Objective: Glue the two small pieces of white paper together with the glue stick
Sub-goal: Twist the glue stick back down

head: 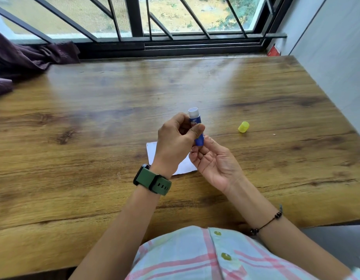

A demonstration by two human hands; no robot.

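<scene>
Evidently uncapped, the glue stick (195, 126) is pinched by both hands' fingers (197, 130), likely twisting up glue; next, rub it onto the paper (152, 152).

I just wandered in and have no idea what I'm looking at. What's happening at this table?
A person sits at a wooden table holding a blue glue stick upright in both hands. The left hand grips its barrel and the right hand pinches its base, perhaps to twist the glue up. Its yellow plastic cap is off, lying on the table to the right. White paper lies flat under the hands, mostly hidden. No gluing shows yet.
</scene>
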